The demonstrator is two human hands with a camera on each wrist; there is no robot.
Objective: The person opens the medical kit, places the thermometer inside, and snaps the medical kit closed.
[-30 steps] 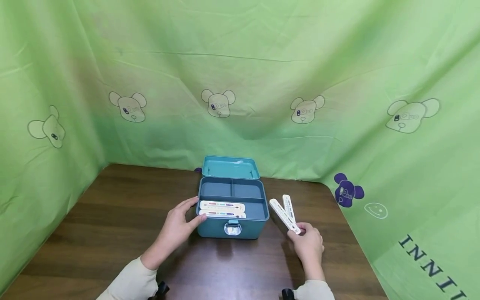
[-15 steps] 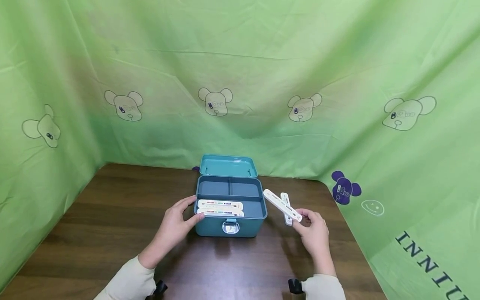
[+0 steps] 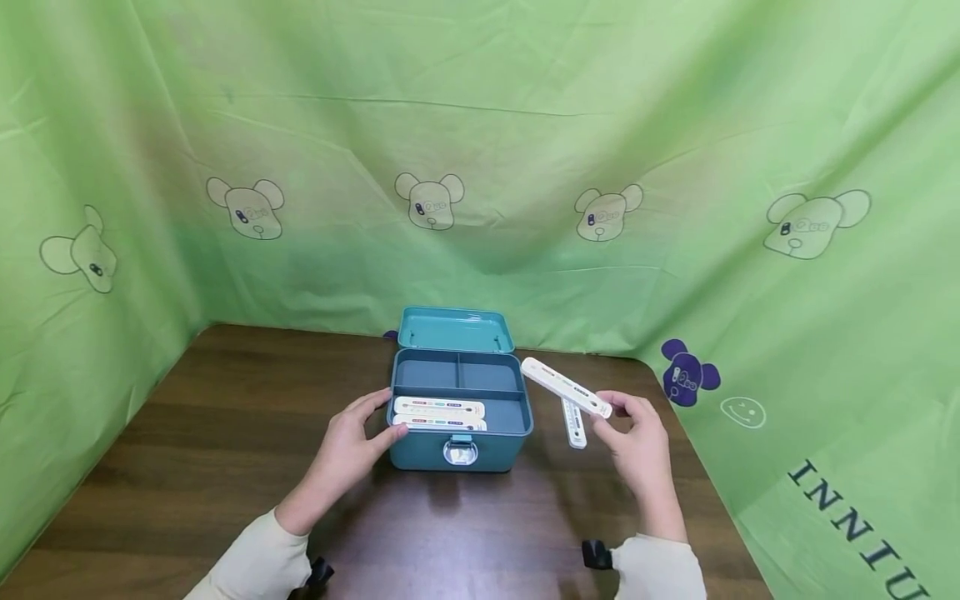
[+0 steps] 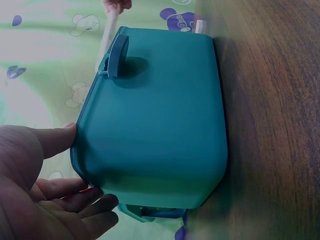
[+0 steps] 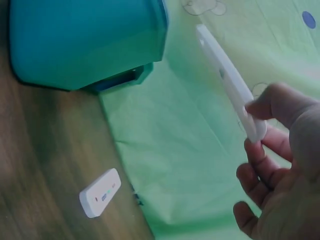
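Right of centre in the frame, the right hand (image 3: 637, 442) has its grip pinched on a white stick (image 3: 566, 387), above a second stick (image 3: 575, 429) lying on the worktop (image 3: 187, 467). Left of centre, the left hand (image 3: 348, 442), fingers relaxed, touches a blue box (image 3: 491, 454) holding two more sticks (image 3: 438, 407).

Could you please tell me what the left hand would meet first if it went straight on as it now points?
The left hand would likely meet the teal box first: its thumb appears to touch the rim, though the fingers' contact is hard to judge.
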